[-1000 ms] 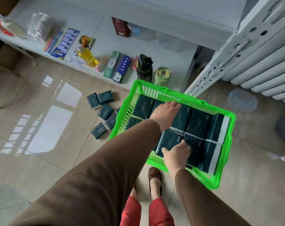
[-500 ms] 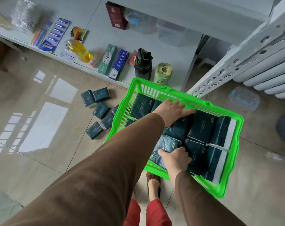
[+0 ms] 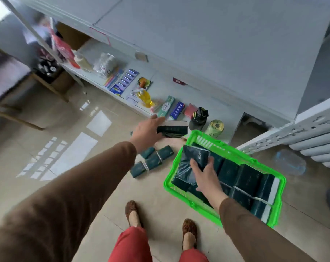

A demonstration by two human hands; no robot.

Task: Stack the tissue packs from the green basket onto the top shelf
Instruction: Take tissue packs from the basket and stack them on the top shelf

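**Both hands loaded, packs mid-air — drop risk on the way up**

Risks, L to R. The left hand (image 3: 148,132) carries a dark tissue pack (image 3: 172,128) out past the basket, above the floor & in front of the bottom shelf (image 3: 96,80). Hold looks like it's at one end only, most of the pack sticking out to the right, so a quick swing up could lever it loose; it'd likely land among the loose packs (image 3: 151,161) on the tiles. Bottom shelf is crowded w/ a black bottle (image 3: 199,118) & a green jar (image 3: 215,127) right at the edge, so a low swing might knock them. The top shelf (image 3: 207,35) is well above, a long lift.

The right hand (image 3: 205,174) is over the green basket (image 3: 273,222), fingers spread & curled round a second pack (image 3: 195,155), tilted up out of the rows. Wrapper looks slick, so it may slip; lifting could also drag a neighbouring pack.

Grips: left thumb & fingers clamped on its pack, only partly seen. Right wide-splayed but closed on its pack, not fully clear of the basket. Rest of the packs sit in the basket.
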